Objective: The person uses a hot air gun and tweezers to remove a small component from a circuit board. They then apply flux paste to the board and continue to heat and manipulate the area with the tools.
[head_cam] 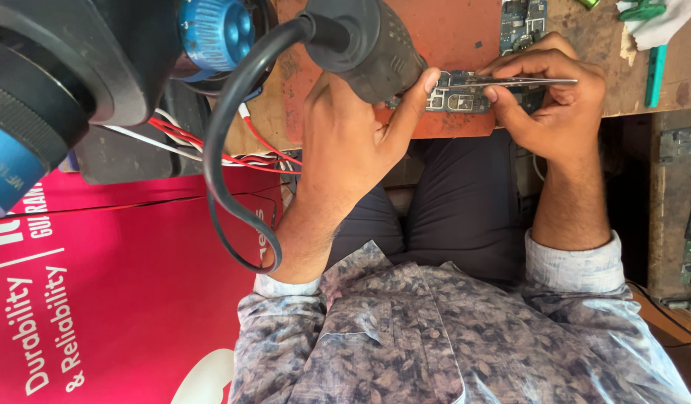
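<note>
On the orange mat [465, 34], the small circuit board [459, 96] looks thin and easy to break. Left hand [345, 142] grips a black heat tool [368, 45]; right hand [559, 97] pinches tweezers [529, 81] over it. Best held by its edges.

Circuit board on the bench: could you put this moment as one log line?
left hand: grips black corded tool | right hand: pinches tweezers | tweezers: on circuit board | board: on orange mat

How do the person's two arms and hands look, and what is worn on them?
Both hands, left hand and right hand, are bare, with no gloves. The forearms are uncovered, because the sleeves of a blue-grey shirt with a leaf-like pattern are rolled back, showing paler cuffs.
</note>
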